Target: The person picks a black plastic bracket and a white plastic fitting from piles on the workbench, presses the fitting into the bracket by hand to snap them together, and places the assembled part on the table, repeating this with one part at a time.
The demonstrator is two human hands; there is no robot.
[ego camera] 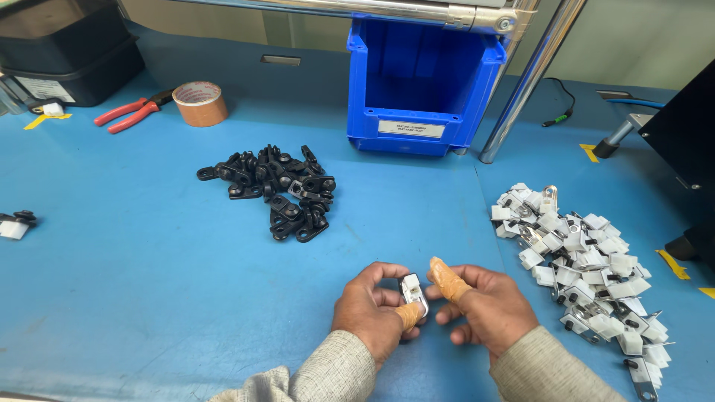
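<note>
My left hand [371, 309] grips a small white clip with a metal part [412, 289] between its taped thumb and fingers, low in the middle of the blue table [149, 283]. My right hand [484, 301] is beside it, its taped forefinger raised and touching the clip's right side. A pile of several black plastic clamps [279, 190] lies ahead to the left. A heap of several white clips with metal parts [588, 268] lies to the right of my right hand.
A blue storage bin [421, 89] stands at the back centre beside a slanted metal pole [525, 82]. A roll of brown tape [199, 103] and red-handled pliers [126, 115] lie at the back left near black bins [67, 52]. A black machine [689, 134] sits at right.
</note>
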